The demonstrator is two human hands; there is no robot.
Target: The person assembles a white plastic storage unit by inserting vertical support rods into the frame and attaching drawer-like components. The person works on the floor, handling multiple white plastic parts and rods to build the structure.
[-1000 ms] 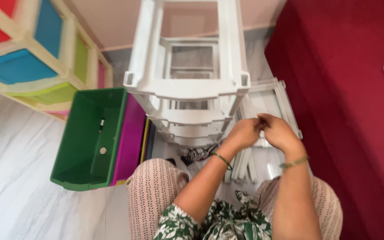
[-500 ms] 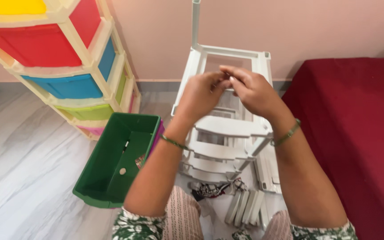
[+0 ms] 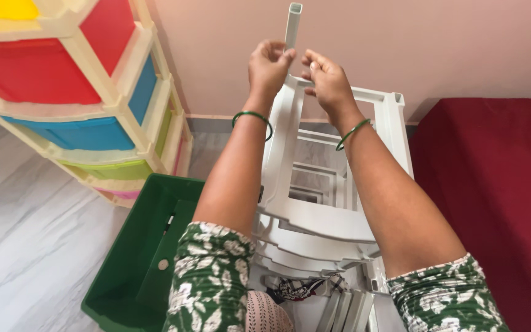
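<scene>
The left hand [image 3: 268,63] is raised at about 12 o'clock in the view, its fingers curled around the lower part of a white post [image 3: 291,26] that stands upright in front of the pink wall [image 3: 401,43]. The right hand [image 3: 326,79] sits just beside it, toward 1 o'clock, fingers bent and pinching at the foot of the same post where it meets the far corner of the top white frame [image 3: 394,132]; the exact contact under the fingertips is hard to make out. Each wrist wears a thin green bangle, and both forearms come up from 6 o'clock out of green floral sleeves. The post rises from the back left corner of a stack of white frames [image 3: 314,237] nested one over another, which fills the middle of the view between the arms. At 6 o'clock, below the stack, a few loose white posts [image 3: 344,310] lie side by side on the floor next to a scrap of dark patterned cloth [image 3: 296,287]. At 8 o'clock an open green drawer [image 3: 131,261] rests on the pale marble floor [image 3: 26,246]. At 10 o'clock stands a cream drawer rack [image 3: 118,101] with red, blue and green drawers. At 4 o'clock a dark red bed cover [image 3: 499,203] runs along the side.
</scene>
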